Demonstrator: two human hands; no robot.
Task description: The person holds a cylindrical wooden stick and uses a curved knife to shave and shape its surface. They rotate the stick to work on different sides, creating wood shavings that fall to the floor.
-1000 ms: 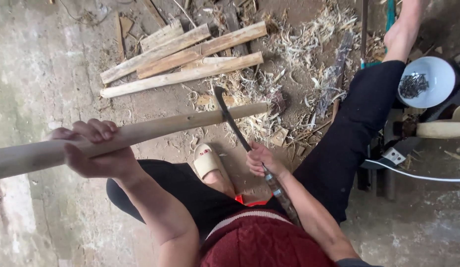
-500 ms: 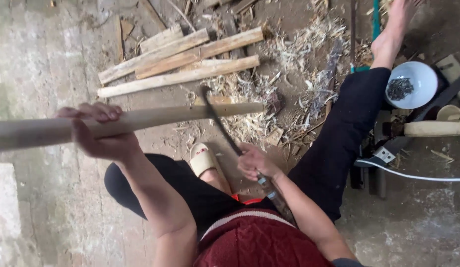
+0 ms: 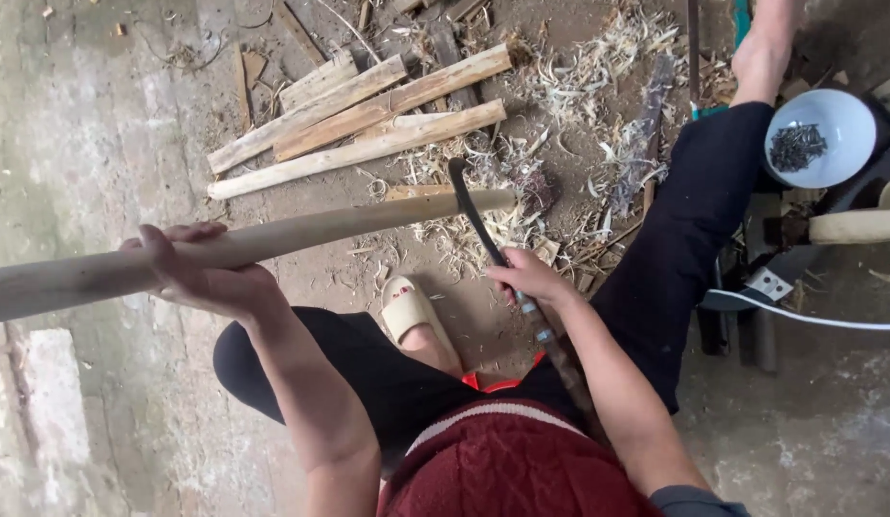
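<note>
Long peeled wooden pole (image 3: 273,239) held level across the lap, left hand (image 3: 201,273) with fingers wrapped tight round it, right hand (image 3: 531,280) with fingers clenched on a curved dark blade (image 3: 474,215) — its tip against the pole's far end, split sticks (image 3: 359,120) and shavings on the floor beyond the fingers, white bowl of nails (image 3: 818,139) off to the right.

Flat, even daylight is falling on a worn grey concrete floor (image 3: 91,124), which is giving way to bare brown packed earth (image 3: 560,124). Pale curled wood shavings (image 3: 598,67) are lying scattered there, near a rough stack of split timber lengths (image 3: 368,105).
</note>
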